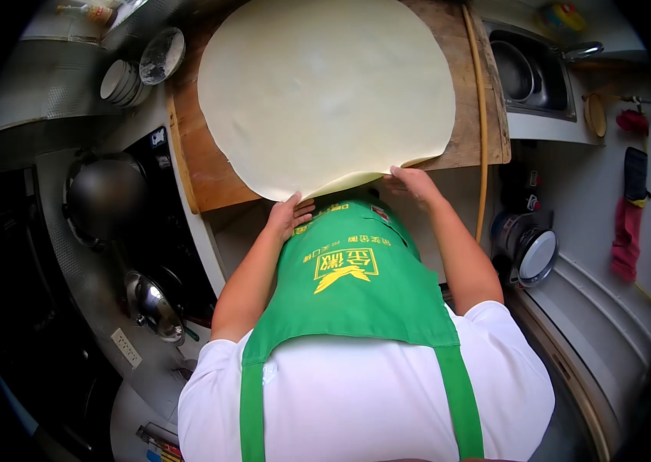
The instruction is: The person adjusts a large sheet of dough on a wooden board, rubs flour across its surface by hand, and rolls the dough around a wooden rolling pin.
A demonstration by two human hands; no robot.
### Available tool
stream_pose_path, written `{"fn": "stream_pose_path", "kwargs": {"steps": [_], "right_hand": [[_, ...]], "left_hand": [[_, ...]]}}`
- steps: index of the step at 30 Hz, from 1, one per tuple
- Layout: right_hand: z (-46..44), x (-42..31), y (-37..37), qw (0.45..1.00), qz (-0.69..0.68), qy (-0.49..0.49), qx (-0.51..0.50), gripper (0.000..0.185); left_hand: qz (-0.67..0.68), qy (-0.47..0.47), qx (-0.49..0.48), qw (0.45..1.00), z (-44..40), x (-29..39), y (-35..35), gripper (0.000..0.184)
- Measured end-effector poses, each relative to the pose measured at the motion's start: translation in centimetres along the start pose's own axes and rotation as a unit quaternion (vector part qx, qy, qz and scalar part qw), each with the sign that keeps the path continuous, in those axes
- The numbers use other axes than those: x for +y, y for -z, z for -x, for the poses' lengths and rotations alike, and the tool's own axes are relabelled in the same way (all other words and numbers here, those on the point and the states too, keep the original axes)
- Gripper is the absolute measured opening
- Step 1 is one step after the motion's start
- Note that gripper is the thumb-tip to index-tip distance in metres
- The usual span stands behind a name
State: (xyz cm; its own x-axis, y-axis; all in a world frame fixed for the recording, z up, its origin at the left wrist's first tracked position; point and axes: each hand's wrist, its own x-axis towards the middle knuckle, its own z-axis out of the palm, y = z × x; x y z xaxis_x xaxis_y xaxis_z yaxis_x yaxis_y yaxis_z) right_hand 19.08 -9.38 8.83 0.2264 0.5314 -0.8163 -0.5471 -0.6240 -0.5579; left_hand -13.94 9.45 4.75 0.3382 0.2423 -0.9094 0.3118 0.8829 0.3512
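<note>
A large, round, pale dough sheet (329,85) lies spread over a wooden board (210,181), its near edge reaching past the board's front toward my green apron (348,285). My left hand (288,215) pinches that near edge at the left, thumb on top and fingers beneath. To the right, my right hand (412,185) grips the same edge between thumb and fingers. Between the two hands the edge is lifted a little and folds along its rim.
A long wooden rod (481,115) lies along the board's right side. Beyond it is a sink (557,96) with a metal basin. At left are stacked bowls (119,83), a floury dish (162,55) and a dark wok (106,196) on the stove.
</note>
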Motion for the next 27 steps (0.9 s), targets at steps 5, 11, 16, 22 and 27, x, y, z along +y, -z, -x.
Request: {"fn": "stream_pose_path", "kwargs": {"steps": [5, 11, 16, 22, 27], "right_hand": [[0.0, 8.1, 5.2, 0.974, 0.116, 0.081, 0.174, 0.031], [2.0, 3.6, 13.8, 0.648, 0.346, 0.337, 0.589, 0.029], [-1.3, 3.1, 18.8, 0.675, 0.423, 0.296, 0.527, 0.038], [0.3, 5.7, 14.5, 0.697, 0.35, 0.332, 0.531, 0.033], [4.9, 9.1, 4.9, 0.769, 0.352, 0.425, 0.321, 0.033]], "left_hand": [[0.102, -0.008, -0.027, 0.994, -1.2, -2.1, 0.7, 0.04], [0.123, -0.031, -0.049, 0.991, -2.8, -3.4, -0.7, 0.047], [0.127, -0.035, -0.078, 0.988, -2.9, -3.7, -1.7, 0.049], [0.162, -0.043, -0.115, 0.979, -2.7, -4.4, -3.0, 0.054], [0.158, -0.024, -0.109, 0.981, -2.4, -5.1, -4.5, 0.057]]}}
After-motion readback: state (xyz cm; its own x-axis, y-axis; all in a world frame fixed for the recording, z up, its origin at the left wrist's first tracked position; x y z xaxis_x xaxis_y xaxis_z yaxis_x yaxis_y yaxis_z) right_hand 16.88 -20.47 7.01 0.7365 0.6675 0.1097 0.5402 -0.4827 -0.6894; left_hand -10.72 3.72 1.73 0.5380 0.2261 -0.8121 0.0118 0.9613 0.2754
